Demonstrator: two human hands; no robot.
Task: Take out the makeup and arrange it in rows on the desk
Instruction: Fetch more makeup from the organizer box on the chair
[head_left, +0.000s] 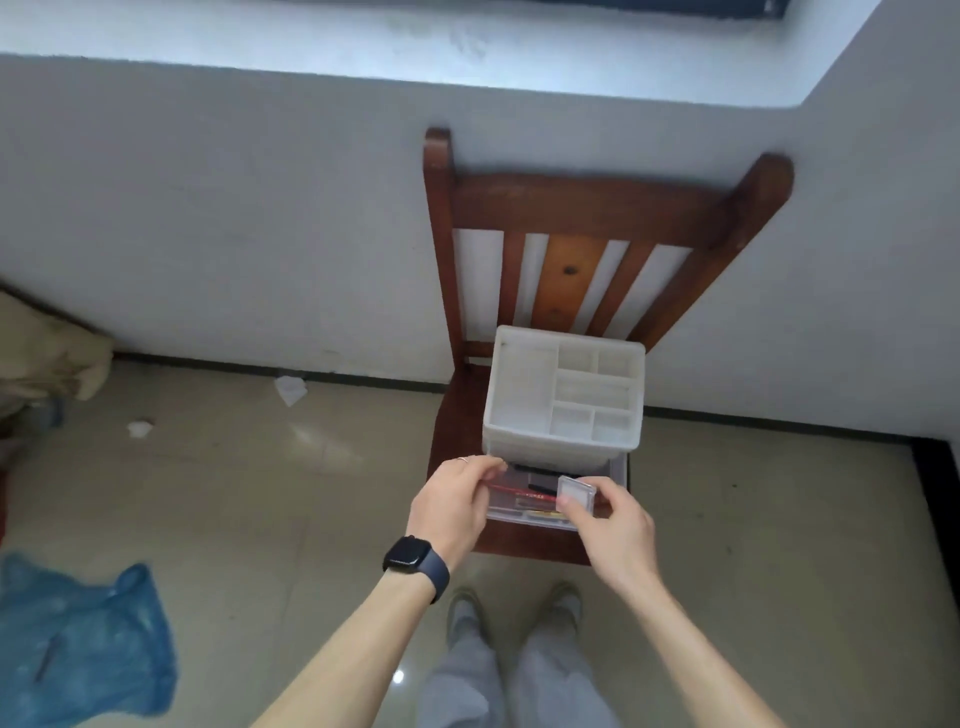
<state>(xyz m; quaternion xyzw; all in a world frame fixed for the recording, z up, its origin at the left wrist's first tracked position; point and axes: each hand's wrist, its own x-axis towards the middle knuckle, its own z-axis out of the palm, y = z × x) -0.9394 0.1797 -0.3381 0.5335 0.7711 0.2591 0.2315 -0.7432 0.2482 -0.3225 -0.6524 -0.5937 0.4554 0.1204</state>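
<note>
**Both hands at the open drawer; right hand has a small clear case**

Left hand (452, 506): fingers curled, tips at the back-left corner of the drawer (530, 521), just under the organizer's lower edge. Cannot tell whether they pinch the rim or only touch it. Dark watch (408, 553) on the wrist.

Right hand (615, 525): thumb and fingers pinch a small square clear case (575, 493), held over the drawer's right side.

Drawer pulled out toward the person. Inside: a red pencil (519, 489) lying crosswise and some dark and yellowish items, too blurred to name.

White organizer (563, 395), top tray split into compartments, sits on the seat of a wooden chair (597, 208) against the wall.

On the floor to the left: blue plastic bag (88, 639) and paper scraps (291, 389).
</note>
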